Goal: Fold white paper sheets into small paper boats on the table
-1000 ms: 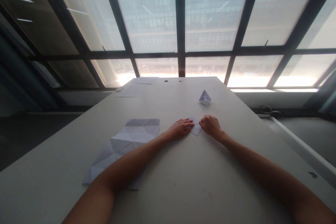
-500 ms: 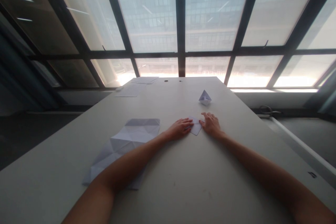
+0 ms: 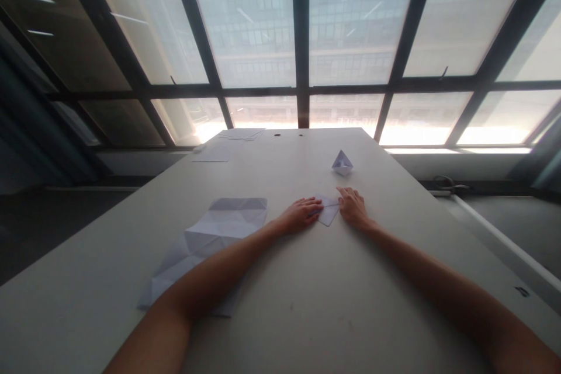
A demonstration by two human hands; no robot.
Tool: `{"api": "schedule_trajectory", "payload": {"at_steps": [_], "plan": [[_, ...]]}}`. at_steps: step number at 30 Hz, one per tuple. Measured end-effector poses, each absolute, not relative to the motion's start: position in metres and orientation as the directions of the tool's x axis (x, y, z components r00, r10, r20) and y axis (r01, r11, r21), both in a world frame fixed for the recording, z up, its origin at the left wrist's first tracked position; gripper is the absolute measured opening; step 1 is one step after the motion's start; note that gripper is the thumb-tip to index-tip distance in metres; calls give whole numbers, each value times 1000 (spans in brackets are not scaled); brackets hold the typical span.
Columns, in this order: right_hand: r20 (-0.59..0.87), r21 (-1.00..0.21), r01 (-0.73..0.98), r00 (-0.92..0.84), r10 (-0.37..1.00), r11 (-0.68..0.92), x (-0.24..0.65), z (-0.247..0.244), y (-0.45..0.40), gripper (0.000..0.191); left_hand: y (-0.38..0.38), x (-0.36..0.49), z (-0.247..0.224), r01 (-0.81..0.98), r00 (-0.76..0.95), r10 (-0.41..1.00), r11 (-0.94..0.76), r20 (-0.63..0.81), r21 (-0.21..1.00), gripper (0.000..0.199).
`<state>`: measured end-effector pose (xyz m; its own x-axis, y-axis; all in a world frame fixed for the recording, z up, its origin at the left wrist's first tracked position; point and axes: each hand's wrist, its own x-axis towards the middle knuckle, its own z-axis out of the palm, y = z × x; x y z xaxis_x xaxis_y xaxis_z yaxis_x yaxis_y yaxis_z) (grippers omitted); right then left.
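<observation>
A small folded piece of white paper [image 3: 328, 214] lies on the table, one corner pointing toward me. My left hand [image 3: 302, 213] rests flat on its left part, fingers stretched out and covering that side. At the paper's right corner is my right hand [image 3: 354, 208], its index finger extended and the thumb side touching or very near the edge. The other fingers of that hand are slightly bent. Beyond my right hand stands a folded paper shape [image 3: 342, 163] with a pointed top.
A large creased white sheet [image 3: 219, 225] lies on the left of the white table [image 3: 307, 298], partly under my left forearm. Flat sheets [image 3: 213, 155] lie at the far left end. Two small dark round spots [image 3: 277, 135] mark the far end, before the windows [image 3: 258, 23].
My right thumb has drawn back to the right, off the folded paper, uncovering more of its right corner. The left hand stays where it was.
</observation>
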<state>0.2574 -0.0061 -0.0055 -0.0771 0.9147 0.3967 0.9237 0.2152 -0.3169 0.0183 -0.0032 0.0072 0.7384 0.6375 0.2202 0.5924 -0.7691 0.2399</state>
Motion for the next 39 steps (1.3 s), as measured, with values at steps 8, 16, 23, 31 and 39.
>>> {"api": "schedule_trajectory", "payload": {"at_steps": [8,16,23,31,39], "plan": [[410,-292,742,-473,780,603,250,-4,-7,39,-8,17,14,535,810,570,-814,138,224,50],[353,-288,792,-435,828,538,249,-6,-4,38,-7,19,10,658,725,673,-739,147,143,50],[359,-242,825,-414,837,511,248,5,-10,23,-6,18,3,796,559,810,-584,177,159,49],[496,-342,619,-520,695,707,244,13,-21,22,6,14,5,849,448,871,-485,199,211,35],[450,-323,547,-629,634,772,242,15,-30,24,3,15,2,851,453,872,-485,184,204,44]]}}
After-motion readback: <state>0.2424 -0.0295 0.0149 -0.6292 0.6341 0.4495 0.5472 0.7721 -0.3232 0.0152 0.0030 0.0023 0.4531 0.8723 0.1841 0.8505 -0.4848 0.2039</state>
